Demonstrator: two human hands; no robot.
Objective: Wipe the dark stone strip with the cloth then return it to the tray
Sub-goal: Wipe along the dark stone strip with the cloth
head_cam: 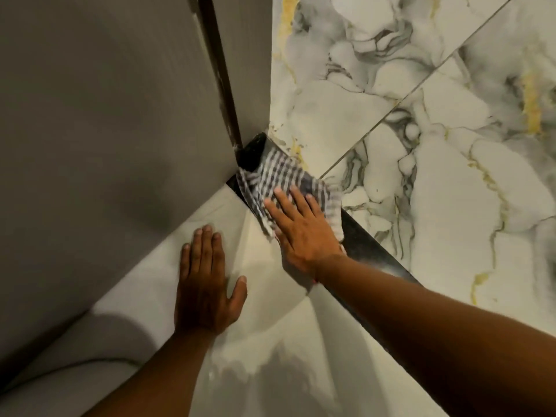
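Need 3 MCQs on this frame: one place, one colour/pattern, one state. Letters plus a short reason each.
1. Where is the cloth?
A. on the dark stone strip
B. on the wall
C. in a tray

2. The cloth's pattern?
A. plain red
B. dark and white check
C. green dots

3. The left hand is:
A. gripping the cloth
B. flat on the pale floor tile
C. fisted in the air

A: the cloth covers the strip near the corner.
B: dark and white checks show.
B: its palm is down and fingers spread; the right hand presses the cloth.

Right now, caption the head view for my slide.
Right hand presses checked grey-and-white cloth onto dark stone strip; left hand rests flat on pale tile.
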